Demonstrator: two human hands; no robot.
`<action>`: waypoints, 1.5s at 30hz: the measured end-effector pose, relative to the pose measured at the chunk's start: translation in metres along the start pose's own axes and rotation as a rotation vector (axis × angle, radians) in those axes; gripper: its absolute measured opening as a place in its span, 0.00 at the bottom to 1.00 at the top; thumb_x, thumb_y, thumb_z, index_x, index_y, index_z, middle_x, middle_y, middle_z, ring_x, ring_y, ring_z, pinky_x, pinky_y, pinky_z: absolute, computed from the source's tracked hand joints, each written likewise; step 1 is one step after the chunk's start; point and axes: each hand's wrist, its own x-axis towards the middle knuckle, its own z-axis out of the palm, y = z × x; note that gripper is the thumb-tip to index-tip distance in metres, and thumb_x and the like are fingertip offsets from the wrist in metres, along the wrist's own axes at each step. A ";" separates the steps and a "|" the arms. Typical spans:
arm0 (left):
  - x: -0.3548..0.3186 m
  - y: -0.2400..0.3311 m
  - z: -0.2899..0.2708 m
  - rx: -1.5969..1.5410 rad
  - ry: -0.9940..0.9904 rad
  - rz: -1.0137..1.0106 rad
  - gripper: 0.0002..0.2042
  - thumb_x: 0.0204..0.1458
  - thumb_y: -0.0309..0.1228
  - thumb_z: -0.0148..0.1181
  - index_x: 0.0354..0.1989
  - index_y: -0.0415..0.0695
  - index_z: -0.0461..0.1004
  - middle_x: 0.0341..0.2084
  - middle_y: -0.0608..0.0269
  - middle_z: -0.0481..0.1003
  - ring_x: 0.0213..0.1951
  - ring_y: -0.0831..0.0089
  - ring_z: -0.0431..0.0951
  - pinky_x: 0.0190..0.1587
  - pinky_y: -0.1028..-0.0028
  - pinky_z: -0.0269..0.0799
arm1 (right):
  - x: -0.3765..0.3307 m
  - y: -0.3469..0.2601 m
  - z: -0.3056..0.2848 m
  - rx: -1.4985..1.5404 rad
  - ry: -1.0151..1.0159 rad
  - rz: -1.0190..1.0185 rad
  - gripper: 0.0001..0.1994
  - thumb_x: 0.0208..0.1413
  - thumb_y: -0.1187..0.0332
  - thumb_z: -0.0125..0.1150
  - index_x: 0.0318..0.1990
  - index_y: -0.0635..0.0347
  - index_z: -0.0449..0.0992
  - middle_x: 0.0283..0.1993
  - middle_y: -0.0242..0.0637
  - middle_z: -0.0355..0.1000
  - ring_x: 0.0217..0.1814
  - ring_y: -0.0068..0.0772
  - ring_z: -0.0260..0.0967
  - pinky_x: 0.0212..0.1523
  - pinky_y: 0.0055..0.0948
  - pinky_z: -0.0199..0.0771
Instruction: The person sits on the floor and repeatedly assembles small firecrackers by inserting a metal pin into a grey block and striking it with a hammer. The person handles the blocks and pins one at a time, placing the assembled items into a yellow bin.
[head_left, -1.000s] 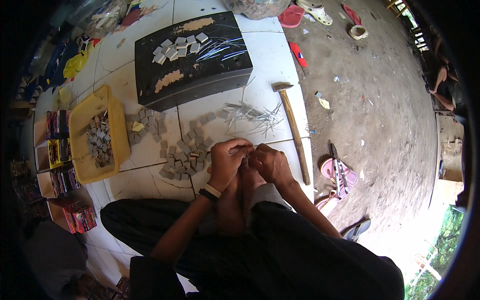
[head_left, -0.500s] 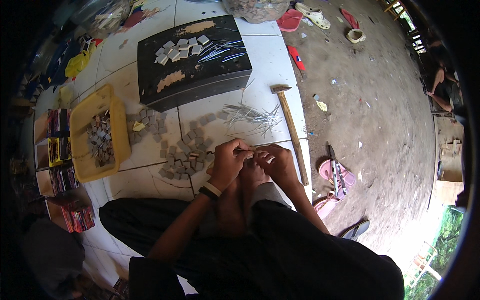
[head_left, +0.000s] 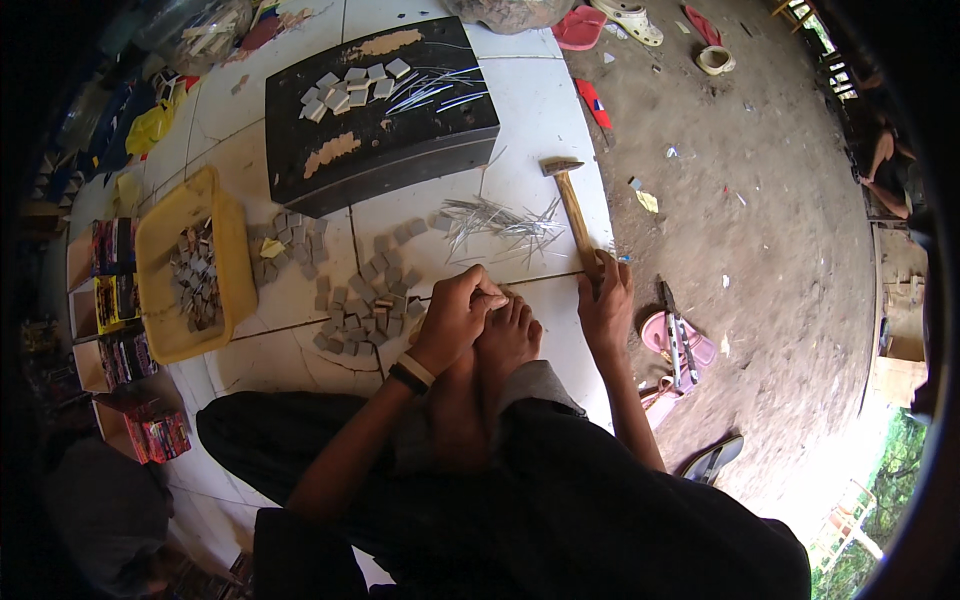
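Clamped on the wooden handle of the hammer, my right hand sits at the tile floor's edge. I see my left hand pinching something small, probably a grey square, against my foot. Nails lie between.

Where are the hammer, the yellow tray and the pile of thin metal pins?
hammer [head_left: 574, 208], head view, middle of its wooden handle
yellow tray [head_left: 233, 258], head view, its right rim
pile of thin metal pins [head_left: 495, 222], head view, centre of the heap
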 end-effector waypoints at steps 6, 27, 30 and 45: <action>0.000 0.001 0.001 0.029 -0.001 0.038 0.05 0.61 0.21 0.64 0.35 0.32 0.76 0.33 0.51 0.84 0.36 0.66 0.86 0.42 0.69 0.80 | 0.008 0.005 0.000 0.041 -0.026 -0.036 0.18 0.60 0.72 0.64 0.58 0.62 0.75 0.46 0.57 0.76 0.49 0.66 0.75 0.50 0.56 0.76; 0.021 0.002 -0.026 0.088 -0.390 0.210 0.01 0.56 0.18 0.61 0.35 0.36 0.76 0.31 0.47 0.81 0.36 0.48 0.84 0.41 0.60 0.78 | -0.113 -0.040 -0.143 0.112 -0.651 -0.184 0.38 0.64 0.75 0.61 0.81 0.43 0.59 0.26 0.40 0.70 0.20 0.41 0.69 0.23 0.44 0.73; 0.022 -0.003 -0.024 0.040 -0.376 0.242 0.01 0.56 0.19 0.61 0.35 0.36 0.76 0.31 0.47 0.81 0.36 0.49 0.83 0.40 0.60 0.77 | -0.122 -0.033 -0.136 0.047 -0.680 -0.197 0.36 0.66 0.69 0.59 0.81 0.42 0.60 0.27 0.41 0.69 0.21 0.42 0.70 0.24 0.44 0.74; 0.020 -0.007 -0.024 0.030 -0.336 0.250 0.02 0.56 0.20 0.64 0.36 0.37 0.78 0.31 0.49 0.82 0.37 0.50 0.85 0.41 0.62 0.79 | -0.120 -0.043 -0.140 0.020 -0.697 -0.129 0.37 0.65 0.65 0.59 0.82 0.39 0.57 0.28 0.43 0.68 0.23 0.47 0.71 0.28 0.49 0.74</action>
